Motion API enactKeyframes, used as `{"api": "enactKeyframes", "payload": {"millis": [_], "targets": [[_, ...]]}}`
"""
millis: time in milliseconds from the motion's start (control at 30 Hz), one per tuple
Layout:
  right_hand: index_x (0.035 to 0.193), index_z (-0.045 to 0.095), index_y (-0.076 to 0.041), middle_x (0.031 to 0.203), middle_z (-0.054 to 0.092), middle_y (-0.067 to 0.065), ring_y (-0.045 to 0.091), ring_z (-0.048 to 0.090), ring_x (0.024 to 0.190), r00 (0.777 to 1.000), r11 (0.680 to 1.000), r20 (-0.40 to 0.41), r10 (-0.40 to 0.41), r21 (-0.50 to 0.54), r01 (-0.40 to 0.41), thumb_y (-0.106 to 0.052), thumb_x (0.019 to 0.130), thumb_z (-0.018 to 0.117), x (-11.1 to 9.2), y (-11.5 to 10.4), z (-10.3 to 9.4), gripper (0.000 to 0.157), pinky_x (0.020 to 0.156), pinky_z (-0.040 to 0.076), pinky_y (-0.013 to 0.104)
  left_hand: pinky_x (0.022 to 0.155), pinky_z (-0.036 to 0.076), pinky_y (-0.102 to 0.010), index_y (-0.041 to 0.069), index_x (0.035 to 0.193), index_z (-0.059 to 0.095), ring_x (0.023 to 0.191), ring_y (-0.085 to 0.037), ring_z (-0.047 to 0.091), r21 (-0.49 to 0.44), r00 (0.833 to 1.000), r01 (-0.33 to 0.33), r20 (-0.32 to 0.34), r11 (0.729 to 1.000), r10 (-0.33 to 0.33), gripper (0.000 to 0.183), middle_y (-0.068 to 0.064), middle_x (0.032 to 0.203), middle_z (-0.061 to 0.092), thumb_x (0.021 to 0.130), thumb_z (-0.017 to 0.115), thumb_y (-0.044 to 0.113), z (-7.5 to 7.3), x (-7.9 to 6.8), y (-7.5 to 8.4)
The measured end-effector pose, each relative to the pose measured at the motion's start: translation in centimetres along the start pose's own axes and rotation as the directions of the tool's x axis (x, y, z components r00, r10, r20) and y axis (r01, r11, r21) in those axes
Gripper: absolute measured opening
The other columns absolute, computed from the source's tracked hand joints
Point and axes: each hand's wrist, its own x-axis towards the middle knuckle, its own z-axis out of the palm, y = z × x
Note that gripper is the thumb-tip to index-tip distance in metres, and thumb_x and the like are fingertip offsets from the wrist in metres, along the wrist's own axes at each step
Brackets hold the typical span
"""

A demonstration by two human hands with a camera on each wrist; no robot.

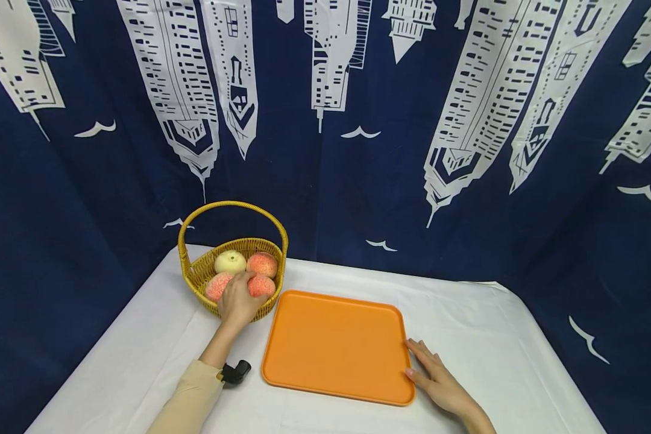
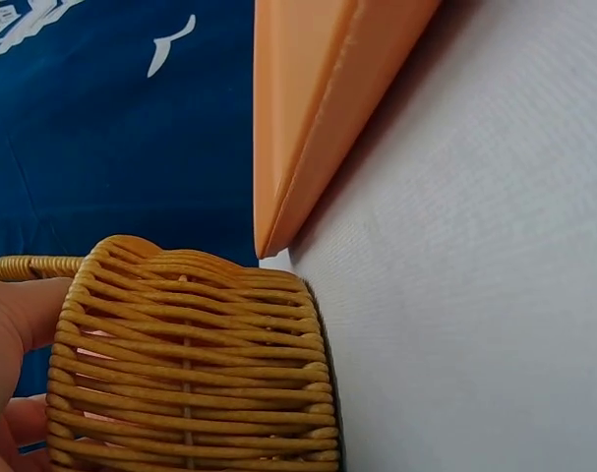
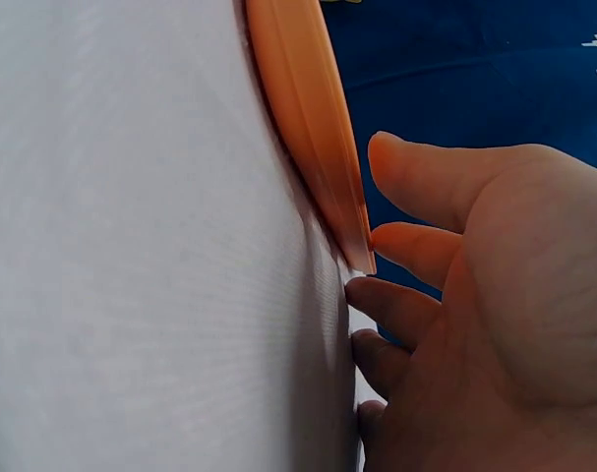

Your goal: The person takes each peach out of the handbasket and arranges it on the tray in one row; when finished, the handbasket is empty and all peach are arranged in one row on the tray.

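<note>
While your left hand [image 1: 240, 300] reaches into the basket [image 1: 257, 245] at the left middle of the frame, its fingertips are mostly hidden among the fruits [image 1: 230, 263], so I cannot tell whether it holds the front-right pink fruit [image 1: 262, 286] or only touches it. This fruit looks light and rather firm, and its dull skin should not slip much; take it around its widest part, thumb opposite the fingers. Your right hand [image 1: 439, 383], fingers loosely spread, is at the right rim of the orange tray [image 1: 336, 349], lower middle. Please mind the basket's woven rim and the arched handle [image 1: 233, 204]; the open room is over the tray, whose raised edge seems low.
</note>
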Motion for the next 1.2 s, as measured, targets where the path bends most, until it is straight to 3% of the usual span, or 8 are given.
{"api": "enactKeyframes", "payload": {"millis": [333, 567, 733, 933, 1200], "targets": [[0.151, 0.035, -0.007, 0.159, 0.022, 0.023, 0.047, 0.003, 0.148, 1.000, 1.000, 0.010, 0.022, -0.011, -0.022, -0.031, 0.096, 0.060, -0.13, -0.17, 0.01, 0.065, 0.114, -0.005, 0.068, 0.087, 0.048, -0.056, 0.009, 0.128, 0.059, 0.114, -0.039, 0.060, 0.035, 0.999, -0.041, 0.036, 0.999, 0.040, 0.060, -0.015, 0.129, 0.062, 0.075, 0.083, 0.025, 0.08, 0.04, -0.32], [0.151, 0.036, -0.007, 0.158, 0.023, 0.024, 0.048, 0.003, 0.147, 1.000, 1.000, 0.003, -0.001, -0.005, 0.001, -0.032, 0.095, 0.061, -0.20, -0.03, 0.19, 0.066, 0.113, -0.003, 0.069, 0.090, 0.047, -0.057, 0.001, 0.128, 0.055, 0.111, -0.045, 0.059, -0.023, 0.993, -0.078, 0.092, 0.997, 0.079, 0.062, -0.023, 0.125, 0.062, 0.075, 0.083, 0.019, -0.22, 0.49, -0.48], [0.150, 0.037, -0.006, 0.158, 0.024, 0.025, 0.049, 0.003, 0.147, 1.000, 1.000, -0.008, -0.018, -0.001, 0.018, -0.030, 0.094, 0.062, -0.18, 0.01, 0.25, 0.066, 0.112, -0.003, 0.070, 0.089, 0.048, -0.057, 0.000, 0.129, 0.056, 0.110, -0.046, 0.059, -0.026, 0.992, -0.089, 0.089, 0.996, 0.091, 0.063, -0.023, 0.125, 0.063, 0.075, 0.083, 0.018, -0.20, 0.64, -0.62], [0.151, 0.036, -0.008, 0.158, 0.023, 0.024, 0.049, 0.003, 0.147, 1.000, 1.000, -0.004, -0.016, -0.003, 0.016, -0.030, 0.094, 0.062, -0.04, -0.02, 0.26, 0.066, 0.112, -0.003, 0.070, 0.082, 0.049, -0.056, 0.007, 0.130, 0.057, 0.105, -0.043, 0.062, 0.022, 0.996, -0.054, 0.074, 0.998, 0.052, 0.063, -0.020, 0.124, 0.065, 0.075, 0.084, 0.022, -0.18, 0.56, -0.63], [0.150, 0.037, -0.007, 0.157, 0.027, 0.023, 0.046, 0.005, 0.147, 1.000, 1.000, -0.013, 0.002, -0.009, -0.002, -0.028, 0.096, 0.059, 0.01, -0.03, 0.34, 0.062, 0.114, -0.003, 0.067, 0.079, 0.049, -0.056, 0.010, 0.130, 0.059, 0.104, -0.042, 0.063, 0.010, 0.999, -0.021, 0.031, 1.000, 0.020, 0.064, -0.020, 0.123, 0.065, 0.073, 0.084, 0.024, -0.39, 0.46, -0.21]]}}
